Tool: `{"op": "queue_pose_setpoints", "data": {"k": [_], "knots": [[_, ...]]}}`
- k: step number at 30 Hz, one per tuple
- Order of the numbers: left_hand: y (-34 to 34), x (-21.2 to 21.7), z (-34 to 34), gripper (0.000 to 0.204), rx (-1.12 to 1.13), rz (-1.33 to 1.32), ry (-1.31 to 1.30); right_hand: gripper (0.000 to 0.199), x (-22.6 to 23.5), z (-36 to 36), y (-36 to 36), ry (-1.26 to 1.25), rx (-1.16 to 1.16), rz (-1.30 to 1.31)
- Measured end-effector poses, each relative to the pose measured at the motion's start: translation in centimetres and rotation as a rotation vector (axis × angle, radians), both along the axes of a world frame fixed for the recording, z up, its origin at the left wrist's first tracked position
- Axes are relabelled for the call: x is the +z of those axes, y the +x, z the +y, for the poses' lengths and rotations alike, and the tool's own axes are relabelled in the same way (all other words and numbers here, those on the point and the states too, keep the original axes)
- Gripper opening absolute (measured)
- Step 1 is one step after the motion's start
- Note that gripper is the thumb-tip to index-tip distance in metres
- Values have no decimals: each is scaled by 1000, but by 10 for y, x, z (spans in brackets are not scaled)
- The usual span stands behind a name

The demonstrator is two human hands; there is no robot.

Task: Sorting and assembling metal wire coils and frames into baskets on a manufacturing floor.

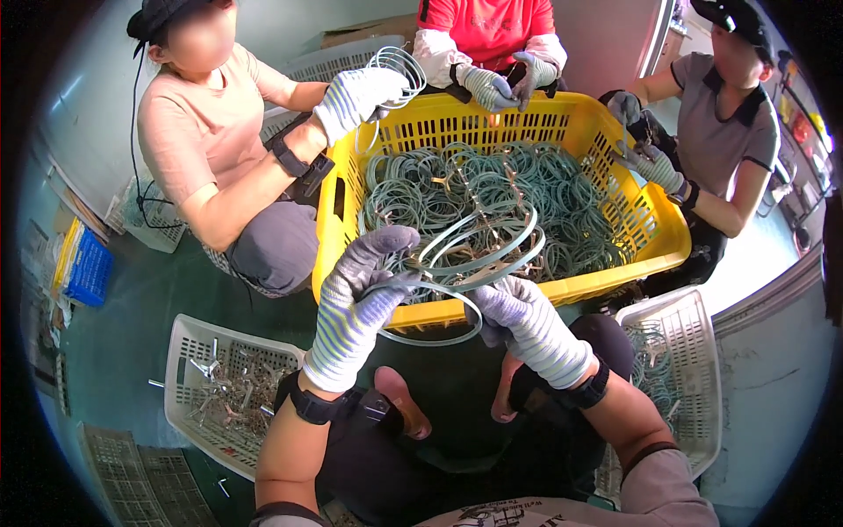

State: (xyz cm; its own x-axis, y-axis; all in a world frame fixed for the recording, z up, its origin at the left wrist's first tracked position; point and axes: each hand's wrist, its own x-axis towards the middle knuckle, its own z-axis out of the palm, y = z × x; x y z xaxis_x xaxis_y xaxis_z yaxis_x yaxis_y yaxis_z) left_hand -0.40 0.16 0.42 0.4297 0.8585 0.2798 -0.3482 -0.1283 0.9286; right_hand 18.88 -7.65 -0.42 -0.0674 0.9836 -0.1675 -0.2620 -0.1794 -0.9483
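My left hand (356,299), in a striped grey glove, pinches a thin pale hoop-shaped ring (430,342) between thumb and fingers. On the other side, my right hand (536,329), gloved alike, has its fingers closed at the same ring and at several grey-green rings (518,263) fanned out above it. The exact contact under the right fingers is hidden. Both hands are over the near rim of a yellow slotted basket (580,285). Inside it lies a tangled heap of similar rings (421,180), with small brownish metal pieces among them.
A white basket (184,338) with loose metal parts (241,382) stands at my left; another white basket (702,351) with rings stands at my right. Three people sit round the yellow basket; the left one's gloved hand (360,97) holds several rings. A blue crate (88,268) is far left.
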Motion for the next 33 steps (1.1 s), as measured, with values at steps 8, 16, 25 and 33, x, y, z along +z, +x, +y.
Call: {"op": "queue_pose_setpoints", "data": {"k": [8,16,25,33], "knots": [[-3,8,2,23,118,28,-193,47,-2,5,20,127,-118,110],[2,5,1,23,-67,41,-290,28,-9,4,7,64,-39,165],[-8,0,9,21,-215,-32,-290,25,-8,11,20,143,-234,135],[-23,11,20,21,211,55,-88,30,-7,2,24,248,55,-79]]}}
